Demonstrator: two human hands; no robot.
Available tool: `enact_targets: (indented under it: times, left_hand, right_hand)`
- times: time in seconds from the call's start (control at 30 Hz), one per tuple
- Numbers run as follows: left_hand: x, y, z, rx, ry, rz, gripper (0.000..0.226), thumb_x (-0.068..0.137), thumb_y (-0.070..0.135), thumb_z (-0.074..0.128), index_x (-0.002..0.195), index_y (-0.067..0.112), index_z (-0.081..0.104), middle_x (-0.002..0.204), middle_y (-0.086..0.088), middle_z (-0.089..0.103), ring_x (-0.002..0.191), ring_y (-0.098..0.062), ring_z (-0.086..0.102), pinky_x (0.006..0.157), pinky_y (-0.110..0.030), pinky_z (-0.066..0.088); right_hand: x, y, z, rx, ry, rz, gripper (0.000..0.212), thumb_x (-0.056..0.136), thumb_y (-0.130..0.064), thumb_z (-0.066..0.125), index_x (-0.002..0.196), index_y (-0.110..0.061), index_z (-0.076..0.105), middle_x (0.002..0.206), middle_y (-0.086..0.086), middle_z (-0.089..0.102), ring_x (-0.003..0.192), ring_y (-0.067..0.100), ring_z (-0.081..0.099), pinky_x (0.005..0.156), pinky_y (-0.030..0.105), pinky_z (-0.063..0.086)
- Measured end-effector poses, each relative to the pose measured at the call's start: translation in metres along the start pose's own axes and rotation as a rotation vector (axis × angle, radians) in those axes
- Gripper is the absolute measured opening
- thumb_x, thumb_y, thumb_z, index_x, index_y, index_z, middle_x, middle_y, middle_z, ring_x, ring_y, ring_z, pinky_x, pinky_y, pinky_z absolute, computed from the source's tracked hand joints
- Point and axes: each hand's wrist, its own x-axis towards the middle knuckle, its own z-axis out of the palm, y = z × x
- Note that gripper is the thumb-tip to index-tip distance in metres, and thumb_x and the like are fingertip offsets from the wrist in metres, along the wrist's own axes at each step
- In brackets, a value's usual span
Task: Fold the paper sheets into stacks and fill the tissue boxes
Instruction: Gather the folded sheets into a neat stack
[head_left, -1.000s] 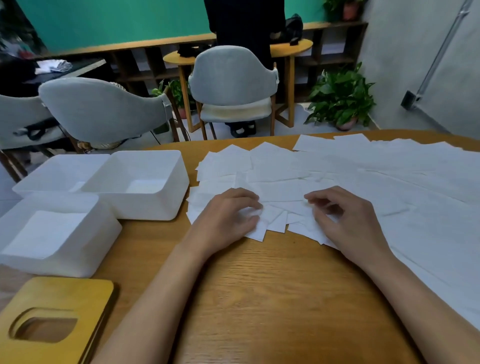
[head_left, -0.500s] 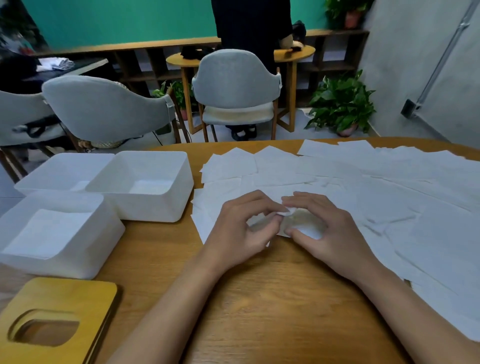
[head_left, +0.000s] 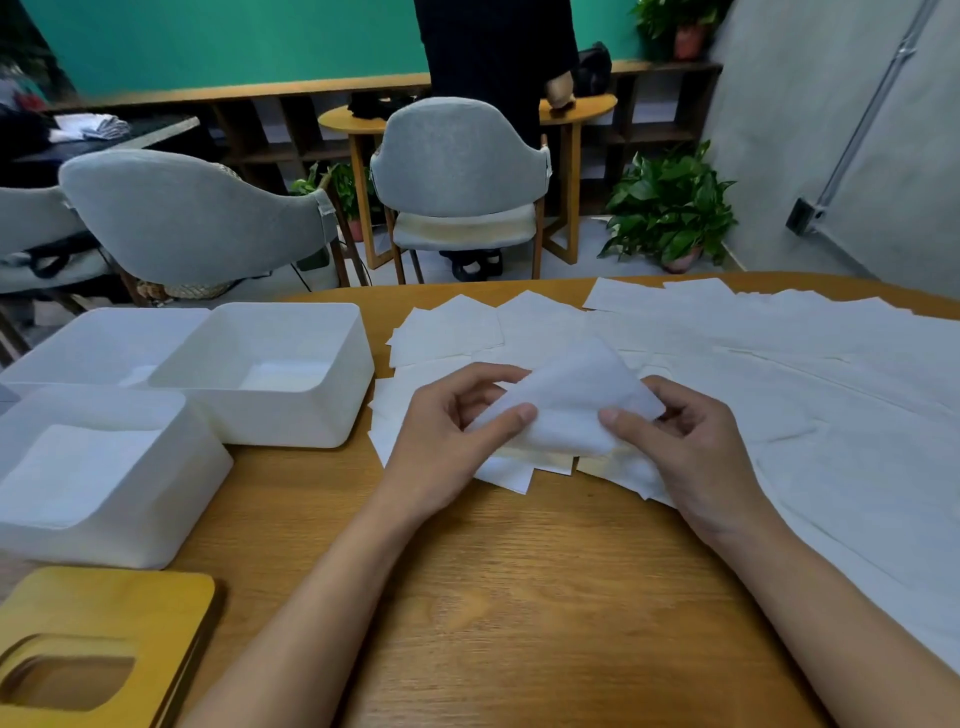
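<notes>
one sheet (head_left: 566, 400) is up off the table (head_left: 519, 597), held between both your hands just right of the right box (head_left: 291, 384). your left hand (head_left: 447, 441) pinches its left edge, with the thumb on the near face and the fingers curled behind. your right hand (head_left: 685, 447) pinches the right edge the same way. the sheet bows up between them to a soft peak, so i judge you are mid-fold on this one piece and have not yet creased it flat.

little of the job looks done. loose sheets (head_left: 805, 395) cover the table to the right of the right box, overlapping and lying flat. they look unfolded as far as can be seen, and no folded stack shows among them. the near box (head_left: 88, 467), just in front and left of the right box, has a flat white layer inside. it may be paper already loaded, but that is not certain. the right box and the far box (head_left: 98, 343) just left of it show pale floors, and i cannot tell whether anything lies in them. the lid (head_left: 93, 639) lies flat, well in front and left of the right box, on none of the boxes.

what's left for you: finish this fold, fold the rest, build stacks and load the boxes.
</notes>
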Motion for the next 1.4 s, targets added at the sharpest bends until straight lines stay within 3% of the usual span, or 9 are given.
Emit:
enact_targets:
  times: [0.1, 0.2, 0.37, 0.7, 0.83, 1.0, 1.1, 1.3, 1.4]
  left_hand:
    - [0.0, 0.005, -0.003, 0.013, 0.001, 0.011, 0.026, 0.09, 0.02, 0.082, 0.114, 0.028, 0.077, 0.102, 0.004, 0.076, 0.1, -0.016, 0.072, 0.079, -0.027, 0.058]
    - [-0.001, 0.005, -0.006, 0.082, -0.046, -0.007, 0.029, 0.087, 0.022, 0.085, 0.114, 0.03, 0.077, 0.1, 0.01, 0.076, 0.1, -0.01, 0.071, 0.074, -0.024, 0.057]
    - [-0.001, 0.006, -0.01, 0.185, -0.101, 0.04, 0.032, 0.086, 0.025, 0.086, 0.116, 0.03, 0.077, 0.101, 0.013, 0.077, 0.101, -0.004, 0.07, 0.079, -0.015, 0.053]
    - [-0.001, 0.002, -0.004, 0.26, -0.019, 0.153, 0.034, 0.088, 0.03, 0.084, 0.12, 0.033, 0.074, 0.106, 0.018, 0.074, 0.104, -0.003, 0.067, 0.08, -0.012, 0.049]
    - [0.003, -0.005, -0.012, 0.512, -0.003, 0.219, 0.05, 0.087, 0.034, 0.084, 0.132, 0.036, 0.061, 0.117, 0.018, 0.065, 0.101, -0.009, 0.062, 0.076, -0.013, 0.047]
    - [0.004, -0.011, -0.024, 0.712, -0.317, 0.082, 0.027, 0.08, 0.047, 0.088, 0.1, 0.036, 0.076, 0.099, 0.017, 0.066, 0.095, -0.006, 0.059, 0.074, -0.019, 0.048]
    - [0.005, -0.01, -0.024, 0.744, -0.378, 0.045, 0.033, 0.077, 0.056, 0.087, 0.103, 0.037, 0.079, 0.102, 0.019, 0.066, 0.1, -0.004, 0.059, 0.079, -0.024, 0.054]
    - [0.003, -0.009, -0.02, 0.747, -0.345, 0.094, 0.011, 0.089, 0.04, 0.081, 0.096, 0.032, 0.082, 0.099, 0.019, 0.069, 0.098, -0.004, 0.062, 0.084, -0.034, 0.057]
    - [0.0, -0.005, -0.014, 0.697, -0.279, 0.177, 0.003, 0.087, 0.029, 0.08, 0.09, 0.027, 0.079, 0.095, 0.017, 0.071, 0.1, -0.006, 0.064, 0.086, -0.029, 0.054]
  right_hand:
    - [0.002, 0.001, -0.005, 0.045, -0.095, 0.027, 0.035, 0.076, -0.023, 0.088, 0.106, -0.015, 0.072, 0.104, 0.007, 0.077, 0.097, 0.027, 0.074, 0.082, 0.038, 0.058]
    - [0.001, -0.005, -0.006, 0.185, -0.212, 0.088, 0.049, 0.079, -0.012, 0.078, 0.12, -0.023, 0.052, 0.116, 0.013, 0.075, 0.101, 0.032, 0.074, 0.079, 0.033, 0.061]
    - [-0.002, -0.009, -0.006, -0.24, -0.307, -0.034, 0.017, 0.083, -0.015, 0.084, 0.097, -0.023, 0.077, 0.109, -0.009, 0.076, 0.104, 0.009, 0.068, 0.084, 0.018, 0.05]
    - [-0.004, -0.002, -0.001, -0.397, -0.185, -0.031, 0.029, 0.093, -0.006, 0.073, 0.096, -0.032, 0.084, 0.096, -0.02, 0.078, 0.096, -0.002, 0.067, 0.076, 0.007, 0.043]
    - [0.005, 0.002, -0.013, -0.362, 0.03, -0.065, 0.03, 0.094, -0.002, 0.069, 0.099, -0.027, 0.083, 0.1, -0.018, 0.079, 0.106, -0.003, 0.069, 0.094, 0.016, 0.05]
    - [0.01, 0.01, -0.023, -0.374, 0.134, -0.046, 0.026, 0.096, -0.006, 0.07, 0.102, -0.028, 0.083, 0.105, -0.019, 0.078, 0.113, -0.004, 0.066, 0.107, 0.03, 0.049]
    - [0.01, 0.013, -0.023, -0.39, 0.134, -0.039, 0.027, 0.096, -0.006, 0.069, 0.104, -0.028, 0.083, 0.108, -0.019, 0.078, 0.116, -0.003, 0.065, 0.11, 0.033, 0.048]
    - [0.007, 0.01, -0.017, -0.415, 0.105, -0.065, 0.026, 0.097, -0.009, 0.068, 0.108, -0.029, 0.081, 0.112, -0.021, 0.076, 0.116, -0.009, 0.062, 0.108, 0.021, 0.046]
    - [0.003, 0.007, -0.013, -0.473, 0.072, -0.107, 0.027, 0.096, -0.014, 0.072, 0.114, -0.032, 0.079, 0.117, -0.021, 0.075, 0.1, -0.016, 0.061, 0.092, 0.01, 0.044]
